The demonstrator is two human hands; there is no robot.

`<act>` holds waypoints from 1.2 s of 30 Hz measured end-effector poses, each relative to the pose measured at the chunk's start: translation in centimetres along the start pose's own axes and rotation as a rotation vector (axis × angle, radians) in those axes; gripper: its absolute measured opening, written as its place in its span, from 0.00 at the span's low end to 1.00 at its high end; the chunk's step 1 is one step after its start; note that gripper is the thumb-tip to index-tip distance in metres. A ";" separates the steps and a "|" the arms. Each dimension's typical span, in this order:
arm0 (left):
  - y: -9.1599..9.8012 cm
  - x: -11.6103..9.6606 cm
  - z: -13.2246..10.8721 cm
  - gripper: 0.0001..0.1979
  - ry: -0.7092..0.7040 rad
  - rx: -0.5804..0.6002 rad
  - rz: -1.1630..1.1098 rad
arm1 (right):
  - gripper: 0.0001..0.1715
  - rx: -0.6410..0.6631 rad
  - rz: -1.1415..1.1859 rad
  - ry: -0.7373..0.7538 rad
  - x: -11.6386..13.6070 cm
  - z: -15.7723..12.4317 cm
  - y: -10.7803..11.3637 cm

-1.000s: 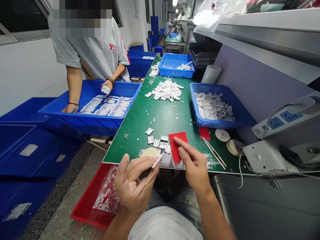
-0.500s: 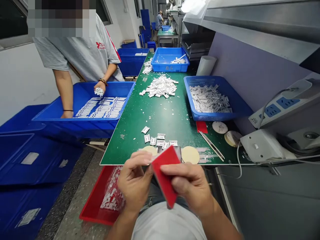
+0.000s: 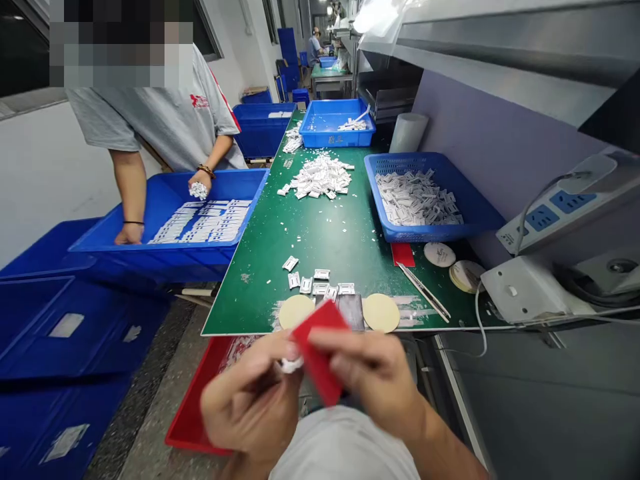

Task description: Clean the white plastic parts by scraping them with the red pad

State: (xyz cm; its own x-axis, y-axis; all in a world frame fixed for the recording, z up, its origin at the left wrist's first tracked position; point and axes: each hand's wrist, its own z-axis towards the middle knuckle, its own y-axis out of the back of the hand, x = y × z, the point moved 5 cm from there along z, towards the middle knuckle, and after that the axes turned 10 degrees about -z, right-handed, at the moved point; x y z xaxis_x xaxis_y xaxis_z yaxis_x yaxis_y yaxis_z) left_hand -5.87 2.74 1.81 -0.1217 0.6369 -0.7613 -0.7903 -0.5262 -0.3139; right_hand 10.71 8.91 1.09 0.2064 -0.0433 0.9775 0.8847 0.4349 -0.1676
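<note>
STEP: apparently working small white piece [image 3: 291, 365] against red pad [image 3: 319, 353] | left hand [image 3: 250, 401]: fingers clamped on piece | right hand [image 3: 365, 381]: fingers clamped on pad | NEXT: likely calls for placing piece near tabletop [image 3: 320, 240] front edge

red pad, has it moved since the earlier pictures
Yes, toward the person: the red pad now overlaps the front edge of the green mat.
</note>
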 end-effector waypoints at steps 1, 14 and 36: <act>-0.2 -0.5 0.4 0.24 0.028 -0.034 -0.052 | 0.18 -0.186 0.016 -0.035 -0.3 0.0 1.2; -2.6 -0.8 0.8 0.23 -0.121 0.215 0.116 | 0.17 -0.419 0.159 -0.184 -0.2 -3.3 1.1; -1.6 -0.2 -0.6 0.28 0.042 0.074 0.006 | 0.20 -0.143 -0.231 0.049 1.0 -0.7 2.9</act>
State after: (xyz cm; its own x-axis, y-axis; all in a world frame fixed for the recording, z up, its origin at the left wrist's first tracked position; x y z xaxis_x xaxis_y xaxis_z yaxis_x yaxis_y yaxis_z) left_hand -4.20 3.06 2.12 -0.1031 0.6088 -0.7866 -0.8321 -0.4860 -0.2671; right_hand 13.80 9.47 1.46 0.0097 -0.1715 0.9851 0.9599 0.2777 0.0389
